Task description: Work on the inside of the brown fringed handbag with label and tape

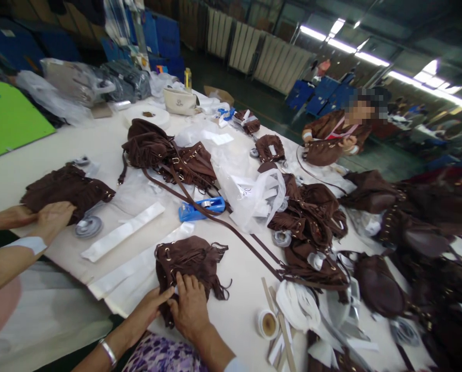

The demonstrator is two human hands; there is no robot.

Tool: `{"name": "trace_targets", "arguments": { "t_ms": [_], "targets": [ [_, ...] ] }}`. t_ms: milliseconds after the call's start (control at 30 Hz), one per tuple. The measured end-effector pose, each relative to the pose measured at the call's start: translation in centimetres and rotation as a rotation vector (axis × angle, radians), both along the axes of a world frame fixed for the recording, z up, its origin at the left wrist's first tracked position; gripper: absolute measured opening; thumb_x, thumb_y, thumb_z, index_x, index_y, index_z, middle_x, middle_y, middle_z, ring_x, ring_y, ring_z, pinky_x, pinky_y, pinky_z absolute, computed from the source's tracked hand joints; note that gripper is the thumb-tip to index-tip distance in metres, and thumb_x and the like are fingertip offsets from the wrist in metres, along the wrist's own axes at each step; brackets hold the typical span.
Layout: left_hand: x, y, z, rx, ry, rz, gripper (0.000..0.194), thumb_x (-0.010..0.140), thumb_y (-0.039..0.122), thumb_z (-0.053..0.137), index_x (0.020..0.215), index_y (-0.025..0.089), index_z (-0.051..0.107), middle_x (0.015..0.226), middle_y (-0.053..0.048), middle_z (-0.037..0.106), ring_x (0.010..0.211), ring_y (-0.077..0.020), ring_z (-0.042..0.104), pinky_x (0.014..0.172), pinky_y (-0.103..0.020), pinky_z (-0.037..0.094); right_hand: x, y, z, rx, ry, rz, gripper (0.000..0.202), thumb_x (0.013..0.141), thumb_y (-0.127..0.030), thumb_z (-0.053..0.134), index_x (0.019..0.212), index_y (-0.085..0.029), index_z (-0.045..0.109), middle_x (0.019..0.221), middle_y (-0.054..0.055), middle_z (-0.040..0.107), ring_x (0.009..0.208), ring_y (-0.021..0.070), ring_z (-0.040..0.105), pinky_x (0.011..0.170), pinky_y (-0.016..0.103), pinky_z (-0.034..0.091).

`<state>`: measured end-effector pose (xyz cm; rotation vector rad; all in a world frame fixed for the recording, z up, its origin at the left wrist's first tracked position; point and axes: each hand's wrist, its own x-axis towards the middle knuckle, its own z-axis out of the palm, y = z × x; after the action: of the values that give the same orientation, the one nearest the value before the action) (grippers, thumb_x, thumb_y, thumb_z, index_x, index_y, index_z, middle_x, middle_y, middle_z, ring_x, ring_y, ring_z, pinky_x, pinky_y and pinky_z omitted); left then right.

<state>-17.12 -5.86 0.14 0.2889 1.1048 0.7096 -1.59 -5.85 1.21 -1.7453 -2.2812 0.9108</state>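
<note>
A small dark brown fringed bag (188,258) with metal eyelets lies at the table's near edge, in front of me. My left hand (155,305), with a silver bracelet on its wrist, is closed on the bag's near left side. Across the bag's front lies my right hand (190,302), its fingers stretched out and slightly apart. Between the two hands a small white piece shows; I cannot make out what it is. The bag's underside and part of its near face are hidden by my hands.
At left, a co-worker's hands (56,214) hold another brown bag (66,188). Behind my bag is a blue tape dispenser (202,208). A small tub (267,324) stands right of me, near brown bags (381,284). Another person (339,134) handles a bag across the table.
</note>
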Motion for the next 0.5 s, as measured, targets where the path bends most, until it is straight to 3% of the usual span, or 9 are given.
{"name": "trace_targets", "arguments": {
  "t_ms": [133,233,300,500],
  "targets": [
    [0.9,0.5,-1.4,0.064,0.231,-0.036,0.058,0.066,0.046,0.081,0.112,0.013,0.069,0.107,-0.012,0.077,0.104,-0.0312,0.069,0.09,-0.038,0.054,2.0,0.2,0.3,-0.116,0.149,0.094,0.084,0.078,-0.034,0.066,0.151,-0.018,0.028,0.15,0.016,0.046,0.139,0.0378,0.039,0.116,0.061,0.034],
    [1.1,0.4,-3.2,0.076,0.229,-0.035,0.052,0.067,0.044,0.08,0.108,0.014,0.07,0.101,-0.011,0.078,0.097,-0.0307,0.071,0.088,-0.038,0.055,4.9,0.1,-0.3,-0.096,0.221,-0.089,0.062,0.087,-0.034,0.056,0.145,-0.016,0.04,0.146,0.014,0.051,0.135,0.0277,0.047,0.117,0.049,0.038],
    [0.9,0.2,-4.1,0.083,0.23,-0.023,0.048,0.066,0.042,0.08,0.104,0.014,0.07,0.097,-0.01,0.079,0.093,-0.0305,0.071,0.085,-0.038,0.055,6.5,-0.1,-0.8,-0.03,0.164,-0.216,0.052,0.091,-0.033,0.049,0.141,-0.017,0.047,0.143,0.014,0.054,0.133,0.0256,0.049,0.115,0.047,0.04],
    [0.1,0.0,-5.7,0.02,0.108,0.029,0.048,0.067,0.036,0.078,0.109,0.016,0.068,0.1,-0.009,0.078,0.095,-0.0302,0.071,0.082,-0.039,0.055,6.0,-0.6,-1.0,0.029,-0.101,-0.016,0.059,0.086,-0.027,0.059,0.142,-0.034,0.045,0.152,0.012,0.044,0.134,0.0384,0.045,0.105,0.061,0.045]
  ]
}}
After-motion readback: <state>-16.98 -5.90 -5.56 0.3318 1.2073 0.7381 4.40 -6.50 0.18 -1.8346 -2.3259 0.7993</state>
